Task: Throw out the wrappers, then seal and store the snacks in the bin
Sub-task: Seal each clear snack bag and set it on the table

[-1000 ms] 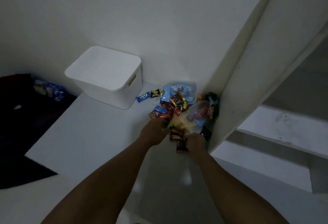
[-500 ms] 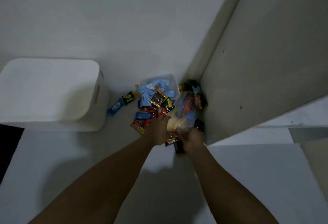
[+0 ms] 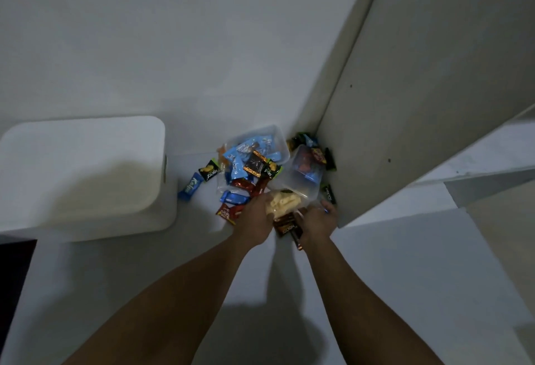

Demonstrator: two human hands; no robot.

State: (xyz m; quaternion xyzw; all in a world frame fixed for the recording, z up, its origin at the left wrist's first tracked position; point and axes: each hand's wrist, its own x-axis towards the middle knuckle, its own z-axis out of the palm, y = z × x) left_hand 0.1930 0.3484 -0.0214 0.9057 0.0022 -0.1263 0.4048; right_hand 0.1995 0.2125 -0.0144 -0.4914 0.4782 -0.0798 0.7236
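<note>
The snack pile (image 3: 246,179) sits on the white surface (image 3: 405,263), pushed into the corner where the wall meets an upright cabinet panel (image 3: 419,89). It is a loose heap of small packets in light blue, red, black-and-green and brown. Several light blue ones lie in a clear tub (image 3: 282,144) at the far side of the heap. A second clear container (image 3: 304,182) (bag or tub, I cannot tell in this dim light) lies tilted just beside the panel, with red and blue packets inside and pale yellow sticks (image 3: 282,202) at its near end. Two strays lie apart to the left: a blue packet (image 3: 191,186) and a black-and-green packet (image 3: 209,170), both near the white lidded bin (image 3: 86,173), whose lid is on.

Both bare forearms reach forward from the near edge and converge on the near end of the heap. The left hand (image 3: 256,217) is knuckles up, its fingers curled, grasping the second clear container at the pale yellow sticks. The right hand (image 3: 318,220) is likewise back-up, close to the panel, with its fingers bent away from view; whether it grasps anything cannot be determined. A brown packet (image 3: 286,227) lies between the two hands, touching both.
</note>
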